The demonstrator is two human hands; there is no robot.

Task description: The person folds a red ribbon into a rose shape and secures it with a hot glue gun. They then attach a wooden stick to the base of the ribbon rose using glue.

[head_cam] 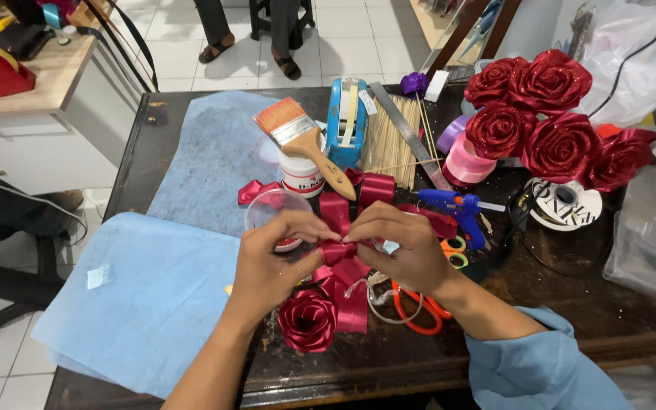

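Red ribbon piece | pinched between left hand, right hand

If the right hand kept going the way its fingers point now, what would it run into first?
The right hand points left, already pinching the folded red ribbon piece. Straight beyond that it would most likely meet the left hand's fingertips, which pinch the same piece; depth is hard to judge.

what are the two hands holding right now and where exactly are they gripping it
Both the left hand and right hand pinch one folded piece of red ribbon by its top edge, fingertips meeting from either side above the finished ribbon rose.
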